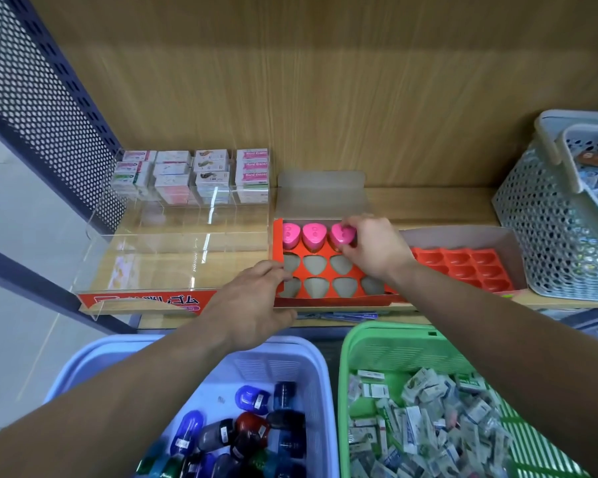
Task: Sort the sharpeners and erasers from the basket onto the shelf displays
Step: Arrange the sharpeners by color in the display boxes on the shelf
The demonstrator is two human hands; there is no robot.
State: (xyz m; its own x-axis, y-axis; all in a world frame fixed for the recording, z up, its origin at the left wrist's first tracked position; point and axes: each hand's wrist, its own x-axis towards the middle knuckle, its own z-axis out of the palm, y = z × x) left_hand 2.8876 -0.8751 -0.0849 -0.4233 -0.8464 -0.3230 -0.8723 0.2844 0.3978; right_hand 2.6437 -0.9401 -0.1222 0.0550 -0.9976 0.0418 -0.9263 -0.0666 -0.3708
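Head camera looks down on a shelf (428, 205) with two baskets below it. At the far left a clear acrylic display (173, 250) holds stacked eraser boxes (194, 175) in its back compartments, with a red label (145, 300) along its front. Just beside it sits an orange display box (328, 292), lid flap up. Two pink sharpeners (313, 236) stand in its back row, and grey card shows through the other triangular slots. The left hand (252, 305) grips the box's front left corner, fingers curled over the insert's edge. The right hand (373, 246) pinches a third pink sharpener (340, 234) at the next back-row slot. To the right lies a second box (463, 236) with a red moulded tray (463, 267), and further right stands a grey perforated basket (546, 243).

Below, a lilac basket (301, 343) holds loose sharpeners (252, 429) in blue, red and dark shades; a green basket (387, 329) holds a heap of small boxed erasers (428, 419).

Shelf and back panel (290, 81) are light wood grain; a dark perforated metal panel (38, 91) closes the left side, with pale floor (11, 208) beyond.

The right hand hides the slot behind it; the grey basket's contents are blurred and cut off at the frame edge; both lower baskets run off the bottom.
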